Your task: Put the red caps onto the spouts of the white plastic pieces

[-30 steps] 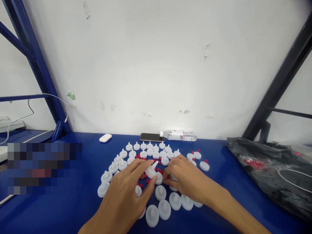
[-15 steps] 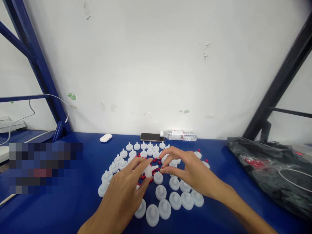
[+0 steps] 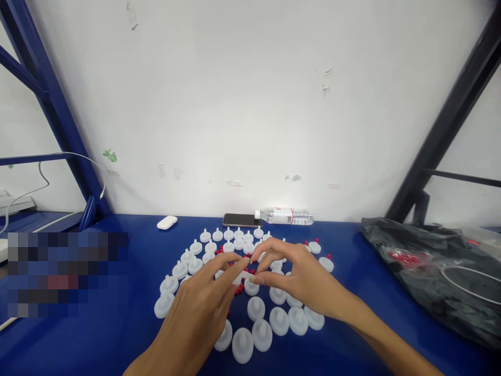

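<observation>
My left hand (image 3: 198, 297) grips a white plastic nozzle cap (image 3: 237, 279), laid on its side with its spout to the right. Around the spout's tip, the thumb and fingers of my right hand (image 3: 303, 266) are drawn together; what they pinch is too small and hidden to make out. Small red tip caps (image 3: 239, 289) lie scattered under and between my hands. Many more white nozzle caps (image 3: 256, 309) stand spout-up around them on the blue table. At the right, a few, such as one nozzle cap (image 3: 326, 265), carry red tips.
Along the wall lie a white earphone case (image 3: 167, 223), a phone (image 3: 242, 220) and a clear water bottle (image 3: 287, 215). A dark plastic bag (image 3: 426, 297) with a bag of red pieces (image 3: 407, 258) is at the right. Blue and dark metal posts frame both sides.
My right fingers have moved left onto the spout's tip, and my hands now meet. The held nozzle cap is more covered by my left fingers. The view has shifted slightly.
</observation>
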`<state>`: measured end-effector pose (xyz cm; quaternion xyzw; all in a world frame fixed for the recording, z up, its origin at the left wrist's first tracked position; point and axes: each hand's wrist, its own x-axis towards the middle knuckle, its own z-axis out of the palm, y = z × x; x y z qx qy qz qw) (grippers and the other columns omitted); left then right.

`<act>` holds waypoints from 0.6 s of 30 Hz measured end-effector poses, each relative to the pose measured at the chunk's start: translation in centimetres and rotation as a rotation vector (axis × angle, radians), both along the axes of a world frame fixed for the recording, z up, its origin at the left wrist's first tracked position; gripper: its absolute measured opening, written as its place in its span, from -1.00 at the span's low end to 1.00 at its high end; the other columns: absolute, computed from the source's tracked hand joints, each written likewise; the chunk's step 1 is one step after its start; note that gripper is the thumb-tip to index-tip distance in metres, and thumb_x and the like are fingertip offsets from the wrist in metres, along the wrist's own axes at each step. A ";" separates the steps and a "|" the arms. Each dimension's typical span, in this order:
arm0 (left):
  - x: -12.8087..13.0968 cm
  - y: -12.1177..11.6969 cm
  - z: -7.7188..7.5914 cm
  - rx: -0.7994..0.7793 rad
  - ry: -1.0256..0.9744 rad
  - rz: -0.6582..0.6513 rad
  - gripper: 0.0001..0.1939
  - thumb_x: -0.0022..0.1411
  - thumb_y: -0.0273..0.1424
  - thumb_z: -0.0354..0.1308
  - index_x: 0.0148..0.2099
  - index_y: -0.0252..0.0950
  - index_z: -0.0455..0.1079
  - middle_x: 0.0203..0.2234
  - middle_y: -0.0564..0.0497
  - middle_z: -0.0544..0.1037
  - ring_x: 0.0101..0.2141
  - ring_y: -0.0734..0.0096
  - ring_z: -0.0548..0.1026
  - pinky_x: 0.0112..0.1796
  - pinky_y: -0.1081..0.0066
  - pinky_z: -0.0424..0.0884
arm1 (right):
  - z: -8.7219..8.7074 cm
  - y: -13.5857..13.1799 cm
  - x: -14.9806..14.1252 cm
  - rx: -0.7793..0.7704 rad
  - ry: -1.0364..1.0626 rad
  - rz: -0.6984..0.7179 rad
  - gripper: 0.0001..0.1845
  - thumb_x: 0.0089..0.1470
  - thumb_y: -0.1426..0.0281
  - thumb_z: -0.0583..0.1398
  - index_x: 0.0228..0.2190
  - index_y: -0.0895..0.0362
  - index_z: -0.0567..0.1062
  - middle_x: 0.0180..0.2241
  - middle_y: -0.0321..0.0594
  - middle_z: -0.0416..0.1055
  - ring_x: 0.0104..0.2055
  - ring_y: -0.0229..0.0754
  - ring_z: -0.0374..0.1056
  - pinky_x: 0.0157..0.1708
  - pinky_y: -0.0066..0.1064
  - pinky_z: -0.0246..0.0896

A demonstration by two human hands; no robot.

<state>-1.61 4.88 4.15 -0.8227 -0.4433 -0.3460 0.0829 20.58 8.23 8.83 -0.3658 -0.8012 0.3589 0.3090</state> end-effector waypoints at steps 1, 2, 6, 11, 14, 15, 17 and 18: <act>0.0 0.0 0.0 0.004 -0.005 -0.005 -0.48 0.32 -0.65 -0.04 0.22 -0.12 0.37 0.03 -0.02 0.56 -0.50 0.54 0.52 -0.49 0.51 0.47 | 0.0 0.0 -0.1 -0.003 0.009 -0.002 -0.73 0.19 0.14 0.31 -0.10 -0.06 0.52 -0.33 -0.41 0.64 -0.17 -0.15 0.50 -0.35 -0.40 0.17; 0.0 0.0 0.0 0.007 -0.009 -0.010 -0.48 0.32 -0.65 -0.04 0.21 -0.13 0.37 0.02 -0.02 0.56 -0.51 0.54 0.52 -0.49 0.50 0.47 | 0.1 -0.1 -0.1 -0.003 0.015 -0.004 -0.74 0.19 0.15 0.31 -0.11 -0.06 0.52 -0.34 -0.42 0.64 -0.19 -0.17 0.50 -0.31 -0.39 0.19; 0.3 -0.1 0.0 -0.014 -0.026 -0.028 -0.51 0.33 -0.62 -0.03 0.20 -0.11 0.39 -0.03 0.01 0.59 -0.61 0.56 0.46 -0.54 0.48 0.46 | -0.1 0.0 -0.4 -0.026 0.026 -0.030 -0.78 0.17 0.17 0.32 -0.18 -0.03 0.55 -0.38 -0.42 0.64 -0.27 -0.20 0.48 -0.35 -0.40 0.17; 0.4 -0.2 0.1 -0.092 -0.101 -0.020 -0.64 0.35 -0.52 0.06 0.12 -0.16 0.46 -0.09 0.00 0.60 -0.65 0.59 0.42 -0.59 0.53 0.43 | -0.9 0.1 -0.8 -0.036 0.111 -0.033 -0.79 0.20 0.15 0.29 -0.30 0.02 0.61 -0.39 -0.35 0.61 -0.29 -0.19 0.48 -0.37 -0.39 0.20; 0.5 -0.2 0.1 -0.129 -0.158 -0.023 -0.69 0.37 -0.47 0.10 0.11 -0.13 0.48 -0.08 0.03 0.62 -0.64 0.60 0.44 -0.60 0.55 0.43 | -1.0 0.1 -1.0 -0.056 0.162 0.010 -0.75 0.20 0.14 0.29 -0.31 0.03 0.66 -0.33 -0.28 0.61 -0.26 -0.16 0.48 -0.30 -0.36 0.28; 0.5 -0.2 0.1 -0.135 -0.177 -0.025 -0.68 0.37 -0.46 0.11 0.12 -0.11 0.47 -0.06 0.04 0.61 -0.63 0.61 0.45 -0.60 0.56 0.44 | -1.0 0.1 -1.0 -0.070 0.175 0.026 -0.75 0.19 0.13 0.30 -0.30 0.04 0.67 -0.32 -0.27 0.62 -0.26 -0.16 0.48 -0.29 -0.36 0.30; 0.6 -0.4 0.2 -0.139 -0.219 -0.021 -0.60 0.36 -0.47 0.13 0.19 -0.04 0.41 -0.04 0.06 0.61 -0.62 0.62 0.45 -0.58 0.56 0.46 | -0.9 0.1 -1.0 -0.106 0.205 0.052 -0.75 0.15 0.14 0.33 -0.29 0.06 0.66 -0.34 -0.25 0.60 -0.27 -0.16 0.47 -0.26 -0.35 0.33; 0.6 -0.5 0.4 -0.132 -0.238 -0.016 -0.55 0.35 -0.47 0.15 0.24 -0.01 0.36 -0.06 0.08 0.62 -0.63 0.64 0.44 -0.58 0.56 0.46 | -0.9 0.1 -1.0 -0.124 0.222 0.057 -0.75 0.14 0.15 0.34 -0.28 0.07 0.64 -0.36 -0.26 0.59 -0.28 -0.16 0.47 -0.25 -0.34 0.33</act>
